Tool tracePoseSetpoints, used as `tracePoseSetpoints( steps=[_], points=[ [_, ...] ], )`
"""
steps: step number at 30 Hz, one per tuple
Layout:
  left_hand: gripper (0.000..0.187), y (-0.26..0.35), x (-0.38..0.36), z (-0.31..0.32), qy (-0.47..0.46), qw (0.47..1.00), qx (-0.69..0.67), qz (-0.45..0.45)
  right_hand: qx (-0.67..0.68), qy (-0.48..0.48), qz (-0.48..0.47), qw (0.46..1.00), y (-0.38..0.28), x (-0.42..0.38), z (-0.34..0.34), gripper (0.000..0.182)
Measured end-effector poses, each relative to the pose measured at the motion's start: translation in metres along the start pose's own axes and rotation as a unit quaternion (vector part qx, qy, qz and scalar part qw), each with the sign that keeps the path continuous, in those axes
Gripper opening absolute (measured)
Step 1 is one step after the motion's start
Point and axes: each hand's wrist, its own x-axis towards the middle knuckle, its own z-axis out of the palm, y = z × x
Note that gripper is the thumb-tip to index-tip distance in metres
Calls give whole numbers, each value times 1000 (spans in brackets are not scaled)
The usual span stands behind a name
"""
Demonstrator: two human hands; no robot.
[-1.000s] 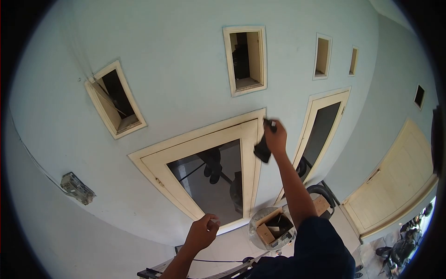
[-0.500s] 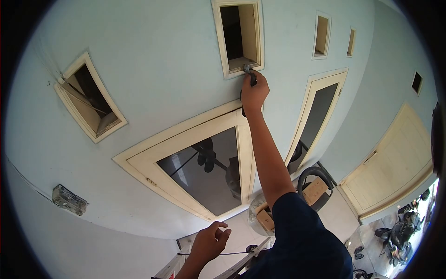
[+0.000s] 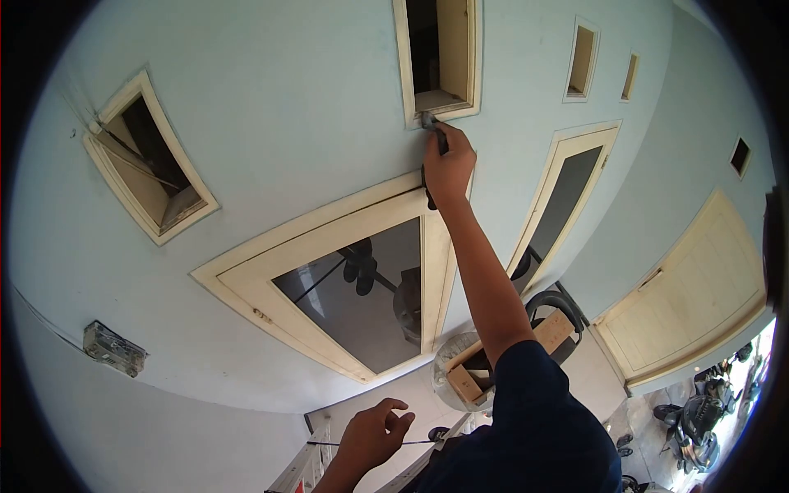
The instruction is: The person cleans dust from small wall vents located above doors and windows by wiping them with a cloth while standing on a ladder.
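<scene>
My right hand [image 3: 449, 167] is raised against the wall, its fingers wrapped round a black-handled tool with a grey end [image 3: 428, 121]. I cannot make out the tool's exact kind. The grey end is at the lower edge of the cream frame of a vent opening [image 3: 477, 57], and the handle's lower end shows below the hand. My left hand [image 3: 371, 434] hangs low in front of me, above the ladder [image 3: 308, 464]. Its thumb and index finger are apart, the other fingers curled, and nothing shows in it.
Below the vent stands a cream-framed glass window [image 3: 349, 292] in the pale blue wall. Another framed opening [image 3: 152, 160] is on the left, above a grey wall box [image 3: 115, 348]. Cardboard boxes [image 3: 466, 384] lie beside a dark chair [image 3: 563, 316]. A door [image 3: 686, 283] and motorcycles [image 3: 699, 419] are right.
My right hand's tool end has shifted slightly left along the vent frame's lower edge. The view has tilted down and shifted a little. My left hand keeps much the same pose.
</scene>
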Motion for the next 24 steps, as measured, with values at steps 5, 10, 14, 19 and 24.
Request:
tracePoseSetpoints(
  steps=[5,10,14,19,24],
  points=[
    [34,-1,0,-1,2,1000,7,5,29,27,117,992,7,27,-20,19],
    [34,-1,1,-2,-11,1000,26,1,1,-4,-44,999,-4,5,-6,18],
    [34,-5,1,0,-17,1000,18,-7,-11,41,70,997,5,18,-15,19],
    [37,0,1,-7,-16,998,55,-13,2,25,-27,999,3,4,0,17],
    [37,-4,0,-1,-45,998,51,-1,6,12,63,998,3,17,-9,17]
  ],
)
